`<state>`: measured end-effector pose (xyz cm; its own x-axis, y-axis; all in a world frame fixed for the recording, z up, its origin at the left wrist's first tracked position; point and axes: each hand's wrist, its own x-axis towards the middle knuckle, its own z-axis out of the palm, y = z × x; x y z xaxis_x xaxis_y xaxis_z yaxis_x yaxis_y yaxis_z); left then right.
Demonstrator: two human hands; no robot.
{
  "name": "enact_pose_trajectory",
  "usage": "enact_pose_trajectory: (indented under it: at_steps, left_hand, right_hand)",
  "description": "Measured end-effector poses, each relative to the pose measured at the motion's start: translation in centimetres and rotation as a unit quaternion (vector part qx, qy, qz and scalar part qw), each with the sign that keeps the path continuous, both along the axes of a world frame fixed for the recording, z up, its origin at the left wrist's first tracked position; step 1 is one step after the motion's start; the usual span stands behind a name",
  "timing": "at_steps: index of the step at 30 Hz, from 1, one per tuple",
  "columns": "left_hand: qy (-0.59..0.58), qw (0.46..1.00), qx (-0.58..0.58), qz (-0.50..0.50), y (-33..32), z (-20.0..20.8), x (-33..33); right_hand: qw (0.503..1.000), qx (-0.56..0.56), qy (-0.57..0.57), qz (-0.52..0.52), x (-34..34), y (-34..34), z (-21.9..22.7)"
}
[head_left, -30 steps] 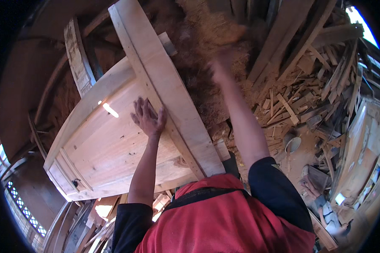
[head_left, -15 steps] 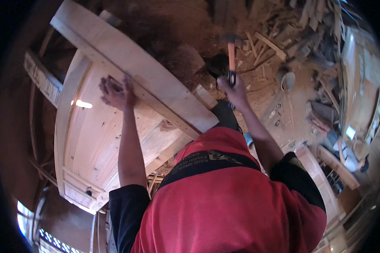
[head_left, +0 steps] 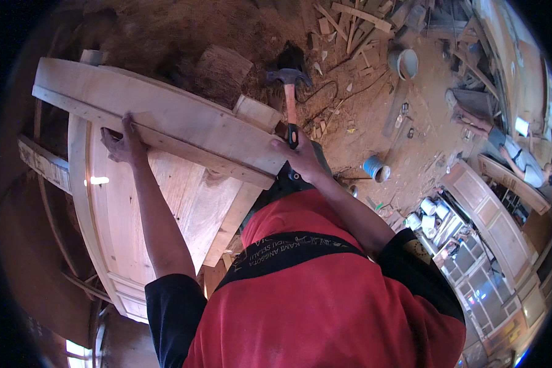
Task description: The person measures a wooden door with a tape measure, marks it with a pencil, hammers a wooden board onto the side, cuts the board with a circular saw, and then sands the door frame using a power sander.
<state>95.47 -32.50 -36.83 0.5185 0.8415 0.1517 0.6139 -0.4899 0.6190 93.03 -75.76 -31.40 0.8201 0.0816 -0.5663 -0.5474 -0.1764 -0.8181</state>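
Left hand (head_left: 126, 147): between 9 and 10 o'clock, thumb at the lower edge of the board (head_left: 165, 116); thumb and fingers parted, whether around something cannot be told.
Right hand (head_left: 303, 161): fingers wrapped round the hammer (head_left: 290, 104), just beside the board's 4 o'clock end.
Hammer: head towards 12 o'clock from the right fingers.
Board: along the panel (head_left: 181, 190), long axis 10 to 4 o'clock; left hand nearer, touching.

The person's two hands (head_left: 129, 147) (head_left: 305, 162), one hammer (head_left: 291, 104), one blue can (head_left: 370, 166) show.
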Motion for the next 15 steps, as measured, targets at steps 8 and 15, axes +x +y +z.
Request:
enact_pose_trajectory:
  at_steps: [8, 15]
  left_hand:
    - [0.058, 0.997, 0.055, 0.016, 0.7, -0.7, -0.4]
    - [0.042, 0.999, 0.004, -0.008, 0.0, 0.2, -0.3]
  right_hand:
    - [1.000, 0.000, 0.014, 0.016, -0.5, -0.1, -1.3]
    - [0.995, 0.083, 0.058, -0.023, 0.0, -0.1, -0.2]
